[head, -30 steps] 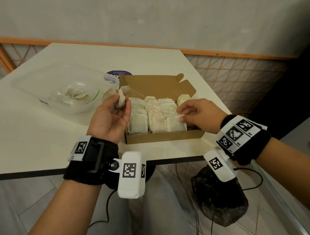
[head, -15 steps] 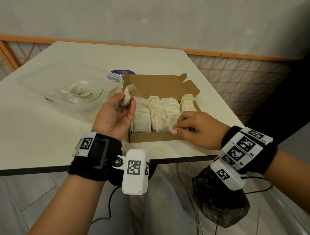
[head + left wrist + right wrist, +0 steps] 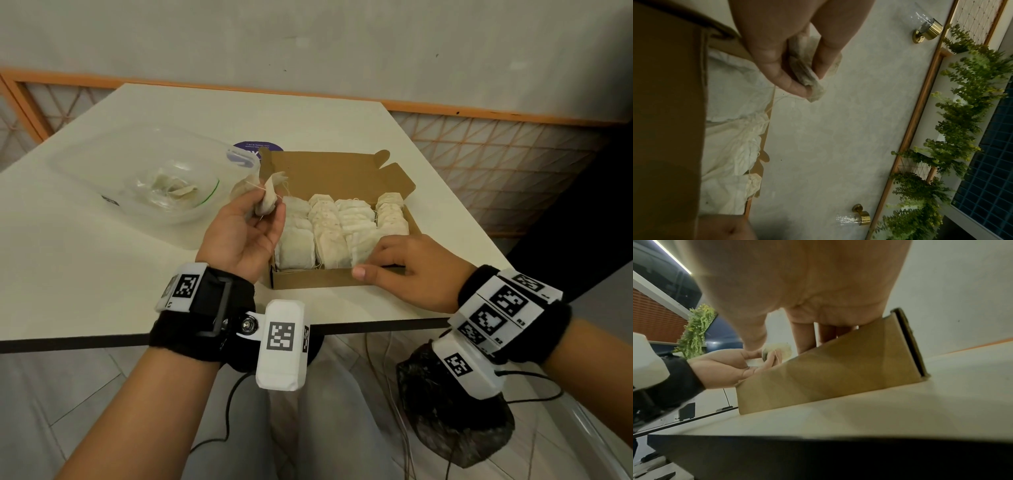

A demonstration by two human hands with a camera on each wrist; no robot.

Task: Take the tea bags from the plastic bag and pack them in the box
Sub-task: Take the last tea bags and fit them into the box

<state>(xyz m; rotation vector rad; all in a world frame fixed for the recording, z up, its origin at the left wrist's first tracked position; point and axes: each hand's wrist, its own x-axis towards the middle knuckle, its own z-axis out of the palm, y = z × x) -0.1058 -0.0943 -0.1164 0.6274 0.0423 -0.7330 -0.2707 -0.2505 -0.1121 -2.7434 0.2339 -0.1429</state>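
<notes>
While the left hand (image 3: 239, 240) still pinches a tea bag (image 3: 269, 202), the right hand (image 3: 414, 274) has drawn back — gripping the box (image 3: 308, 282).

table (image 3: 85, 274) | on it: cardboard box (image 3: 308, 280) | plastic bag (image 3: 113, 161) to its left | purple disc (image 3: 258, 149) behind

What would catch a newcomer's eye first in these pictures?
The open box in the middle of the table, packed with rows of tea bags. Next, the left hand just left of it pinches a loose bag, while the right hand holds the box's near wall. The plastic bag lies further left with a few bags inside.
</notes>
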